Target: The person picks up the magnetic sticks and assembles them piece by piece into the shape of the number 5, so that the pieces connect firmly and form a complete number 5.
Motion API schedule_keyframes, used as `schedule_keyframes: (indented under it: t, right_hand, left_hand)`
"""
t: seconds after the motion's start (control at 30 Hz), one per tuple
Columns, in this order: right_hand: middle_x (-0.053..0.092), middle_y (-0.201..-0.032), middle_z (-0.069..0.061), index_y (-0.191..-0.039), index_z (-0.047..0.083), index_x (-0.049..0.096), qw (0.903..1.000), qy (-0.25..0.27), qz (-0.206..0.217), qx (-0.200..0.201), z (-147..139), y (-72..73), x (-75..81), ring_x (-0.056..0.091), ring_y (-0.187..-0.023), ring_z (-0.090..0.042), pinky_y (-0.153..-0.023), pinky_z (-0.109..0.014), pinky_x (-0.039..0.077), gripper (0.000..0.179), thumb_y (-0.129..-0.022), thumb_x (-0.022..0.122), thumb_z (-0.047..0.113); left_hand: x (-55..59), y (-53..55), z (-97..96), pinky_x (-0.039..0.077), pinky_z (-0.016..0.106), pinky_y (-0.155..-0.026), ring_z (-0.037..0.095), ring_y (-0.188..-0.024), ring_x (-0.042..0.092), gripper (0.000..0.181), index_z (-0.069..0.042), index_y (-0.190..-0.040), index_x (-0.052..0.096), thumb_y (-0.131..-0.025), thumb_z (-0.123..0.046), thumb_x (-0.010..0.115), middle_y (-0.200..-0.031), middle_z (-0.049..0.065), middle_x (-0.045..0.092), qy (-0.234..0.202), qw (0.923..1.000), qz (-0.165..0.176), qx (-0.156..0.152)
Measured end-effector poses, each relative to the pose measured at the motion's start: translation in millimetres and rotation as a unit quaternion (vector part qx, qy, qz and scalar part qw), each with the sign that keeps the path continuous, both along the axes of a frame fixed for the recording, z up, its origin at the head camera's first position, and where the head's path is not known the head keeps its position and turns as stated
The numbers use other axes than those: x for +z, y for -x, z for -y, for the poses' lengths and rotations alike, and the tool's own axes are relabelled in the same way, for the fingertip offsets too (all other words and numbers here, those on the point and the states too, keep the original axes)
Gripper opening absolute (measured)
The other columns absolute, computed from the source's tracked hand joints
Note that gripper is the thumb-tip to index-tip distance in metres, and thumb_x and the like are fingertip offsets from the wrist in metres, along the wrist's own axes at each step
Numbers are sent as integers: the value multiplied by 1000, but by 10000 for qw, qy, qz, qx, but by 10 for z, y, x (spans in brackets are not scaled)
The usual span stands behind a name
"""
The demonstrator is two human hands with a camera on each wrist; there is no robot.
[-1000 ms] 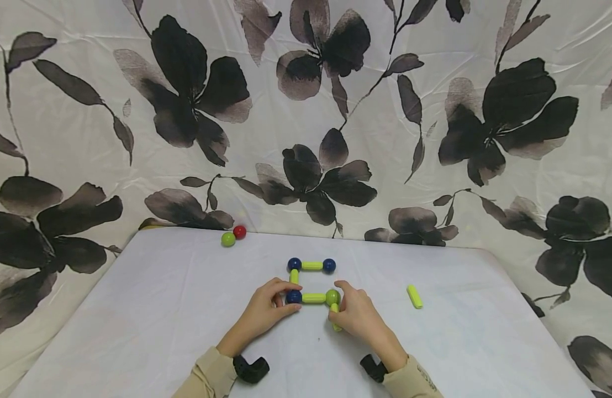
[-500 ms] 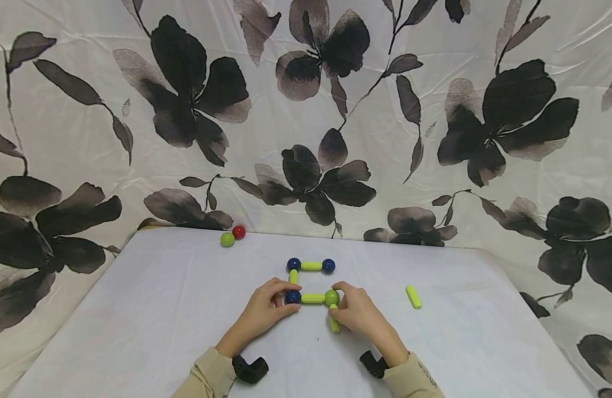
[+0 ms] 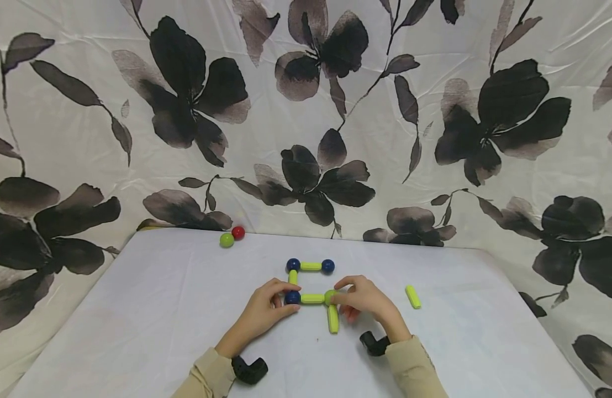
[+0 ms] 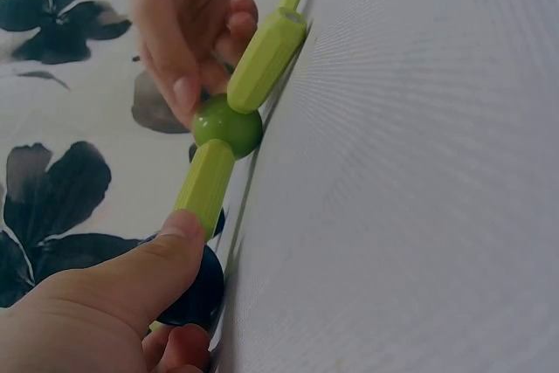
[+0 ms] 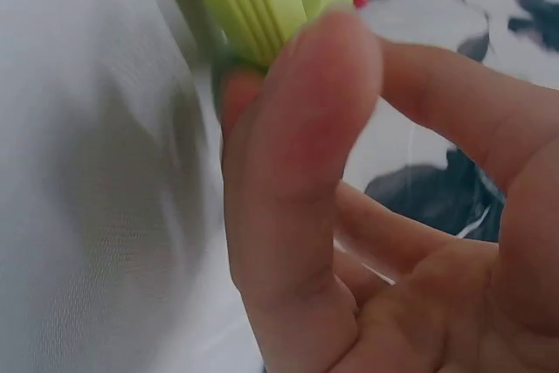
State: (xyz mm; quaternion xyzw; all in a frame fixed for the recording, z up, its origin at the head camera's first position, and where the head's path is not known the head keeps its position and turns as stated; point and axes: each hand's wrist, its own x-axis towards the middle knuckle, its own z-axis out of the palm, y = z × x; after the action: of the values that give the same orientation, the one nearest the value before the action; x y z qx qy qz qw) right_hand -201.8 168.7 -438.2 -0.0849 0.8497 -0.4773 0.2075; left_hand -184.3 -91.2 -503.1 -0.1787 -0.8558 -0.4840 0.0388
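A flat zigzag of yellow-green rods and magnetic-looking balls lies on the white table. My left hand (image 3: 263, 304) pinches the near dark blue ball (image 3: 293, 297) at its lower left corner. From that ball a rod (image 3: 312, 299) runs right to a light green ball (image 4: 227, 127), which my right hand (image 3: 369, 301) holds between thumb and finger. Another rod (image 3: 333, 320) extends from the green ball toward me, touched by neither hand. Farther back, a top rod (image 3: 311, 266) joins two more blue balls. In the right wrist view the fingers mostly cover the green ball.
A loose yellow-green rod (image 3: 412, 297) lies to the right. At the back left edge of the table sit a green ball (image 3: 226, 240) and a red ball (image 3: 238, 232). Behind the table hangs a flowered cloth (image 3: 256, 127). Black wrist pieces (image 3: 249, 370) show at both sleeves.
My right hand has let go of the near rod and shifted up to the green ball. That rod has swung to point almost straight toward me. The left hand stays put.
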Motion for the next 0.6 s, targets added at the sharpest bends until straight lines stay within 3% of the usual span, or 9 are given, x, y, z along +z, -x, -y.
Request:
schedule_keyframes:
  t: [0.17,0.4,0.6]
  right_hand:
    - [64,-91,-12,-121,-5,62,9972,708,253,51,-81,93,-84,61,-59,-14,-59,-28,53,40,-88,73,14]
    - [61,-125,-13,-125,1,66,9901,1247,275,580,-154,169,-238,64,-77,-15,-71,-29,55,37,-90,72,12]
    - [63,-122,-12,-125,0,67,9882,1301,251,767,-157,199,-298,63,-76,-14,-70,-26,54,34,-92,69,10]
  left_hand:
    - [-8,3,-2,42,23,-59,9,-67,49,36,-25,-116,72,-82,-23,83,-94,-9,57,10,10000,23,27]
    - [-5,-3,-12,42,23,-60,9,-67,49,36,-26,-117,71,-83,-22,83,-94,-10,57,16,10000,41,66]
    - [20,1,-22,42,23,-59,9,-67,49,36,-25,-116,72,-82,-22,83,-93,-10,57,33,9999,-15,106]
